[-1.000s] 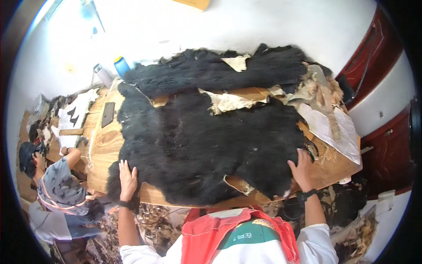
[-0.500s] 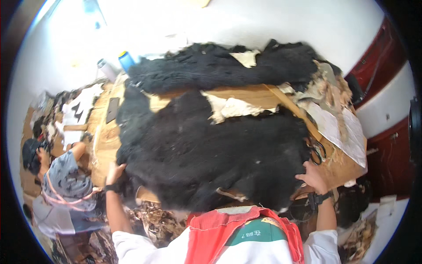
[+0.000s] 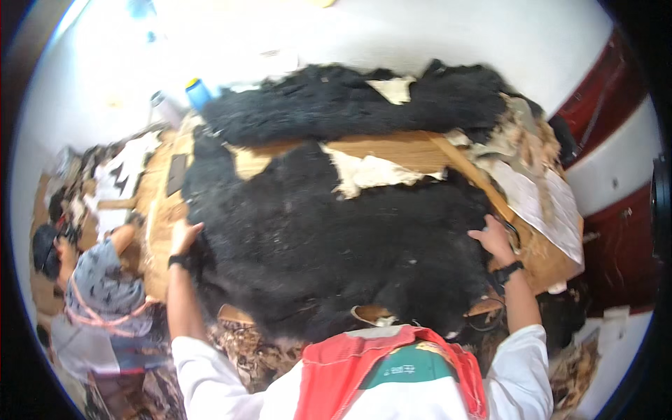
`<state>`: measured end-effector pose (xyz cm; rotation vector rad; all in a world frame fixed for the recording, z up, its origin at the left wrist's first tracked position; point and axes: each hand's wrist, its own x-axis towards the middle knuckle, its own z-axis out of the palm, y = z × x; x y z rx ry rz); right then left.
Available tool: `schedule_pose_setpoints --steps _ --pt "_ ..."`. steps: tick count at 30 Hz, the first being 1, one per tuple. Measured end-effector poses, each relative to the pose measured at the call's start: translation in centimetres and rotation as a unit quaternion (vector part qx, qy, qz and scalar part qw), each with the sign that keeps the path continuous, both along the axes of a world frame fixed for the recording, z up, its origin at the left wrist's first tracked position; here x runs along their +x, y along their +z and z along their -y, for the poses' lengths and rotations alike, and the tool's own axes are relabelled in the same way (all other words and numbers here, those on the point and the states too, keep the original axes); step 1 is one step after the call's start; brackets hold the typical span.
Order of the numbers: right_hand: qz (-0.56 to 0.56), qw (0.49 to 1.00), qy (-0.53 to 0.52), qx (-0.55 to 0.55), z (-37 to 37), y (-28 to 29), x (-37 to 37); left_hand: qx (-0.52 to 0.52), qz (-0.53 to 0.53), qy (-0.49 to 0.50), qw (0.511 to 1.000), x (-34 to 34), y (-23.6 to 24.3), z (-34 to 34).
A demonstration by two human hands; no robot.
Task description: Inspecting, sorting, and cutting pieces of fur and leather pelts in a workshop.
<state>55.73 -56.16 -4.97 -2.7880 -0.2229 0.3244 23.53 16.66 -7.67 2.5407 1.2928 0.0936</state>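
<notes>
A wide black fur pelt (image 3: 336, 238) lies spread over the wooden table, hanging over its near edge. At the pelt's left edge, my left hand (image 3: 184, 236) is closed on the fur, thumb toward the middle. Across from it, my right hand (image 3: 494, 239) grips the right edge, its thumb lying on the fur and the other fingers partly hidden. A pale cream patch (image 3: 374, 173) shows at the pelt's far edge. Scissors (image 3: 516, 234) lie beside my right hand, mostly covered by it.
Another black fur piece (image 3: 350, 105) lies along the table's back. A wooden ruler-like strip (image 3: 472, 171) slants on the right near white sheeting (image 3: 542, 203). Blue (image 3: 198, 94) and grey (image 3: 164, 108) thread cones stand back left. A co-worker (image 3: 105, 287) sits at the left.
Both my hands have moved farther away from me along the pelt's side edges. My right hand now covers most of the scissors. The back fur piece stays in place.
</notes>
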Motion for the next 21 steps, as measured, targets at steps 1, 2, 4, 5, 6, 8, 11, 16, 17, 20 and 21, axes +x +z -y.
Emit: schedule_pose_setpoints --steps 1,2,4,5,6,8,11,16,17,20,21 --pt "0.047 0.998 0.013 -0.027 -0.5 -0.2 0.0 0.071 0.014 -0.018 0.997 -1.0 -0.7 -0.8" --pt "0.096 0.993 0.007 -0.067 -0.1 -0.5 -0.2 0.040 -0.026 0.002 0.999 1.2 0.2 0.7" --pt "0.114 0.991 0.038 -0.050 -0.9 -0.7 -0.2 0.040 -0.011 0.023 0.999 0.4 0.8 0.4" --pt "0.130 0.989 0.052 -0.041 -0.9 -0.8 -0.1 -0.034 -0.014 0.052 0.998 0.7 1.1 1.0" --pt "0.132 0.989 0.056 -0.040 -0.6 -1.0 0.2 -0.108 -0.017 0.080 0.991 1.2 1.4 1.6" --pt "0.102 0.991 0.086 -0.031 -0.5 -0.5 0.3 -0.111 -0.037 0.091 0.989 1.6 2.0 2.1" --pt "-0.079 0.989 -0.050 0.114 -1.8 0.8 0.6 -0.187 0.024 0.142 0.972 1.0 1.6 2.1" --pt "-0.136 0.964 -0.129 0.191 -1.1 0.1 1.4 -0.262 0.056 0.143 0.953 0.0 2.0 2.2" --pt "-0.118 0.958 -0.133 0.225 -0.6 -0.1 1.5 -0.341 0.171 0.139 0.914 -0.1 2.0 3.0" --pt "-0.088 0.949 -0.136 0.269 1.4 -0.7 2.3 -0.354 0.216 0.218 0.884 -0.3 3.2 3.8" --pt "-0.084 0.941 -0.149 0.291 2.0 -0.7 2.8 -0.335 0.230 0.219 0.887 -0.9 2.2 2.9"
